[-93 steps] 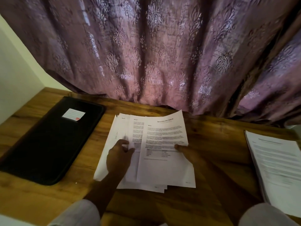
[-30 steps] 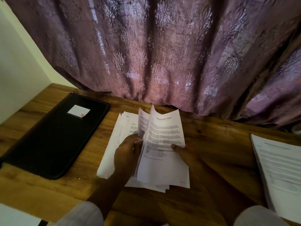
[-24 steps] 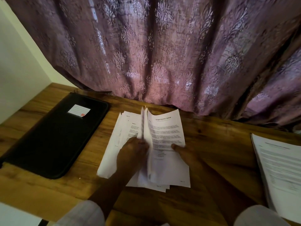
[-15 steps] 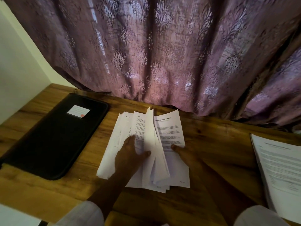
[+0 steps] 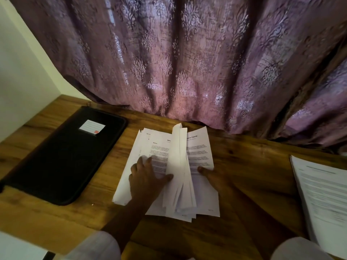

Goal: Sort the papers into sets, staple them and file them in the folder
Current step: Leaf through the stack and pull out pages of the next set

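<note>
A purple patterned curtain [image 5: 187,62] hangs behind the wooden tabletop [image 5: 253,166]. At its left lies a closed black zip folder [image 5: 62,156]. The loose printed papers [image 5: 199,152] lie in the middle, between the folder and a separate stack of papers [image 5: 323,194] at the right edge. I judge them thin, light and limp: the sheets slide on each other and crease easily. Some sheets stand up as a bent bundle [image 5: 178,166]. The left hand [image 5: 146,181] lies flat on the left sheets, fingers [image 5: 139,162] straight and spread, thumb against the bundle, clasping nothing. The right hand [image 5: 214,177] has its thumb on the right sheet; whether its fingers go under the paper I cannot tell. A set is best taken by a long edge, thumb above, fingers below. The folder carries a small white label [image 5: 92,127].
</note>
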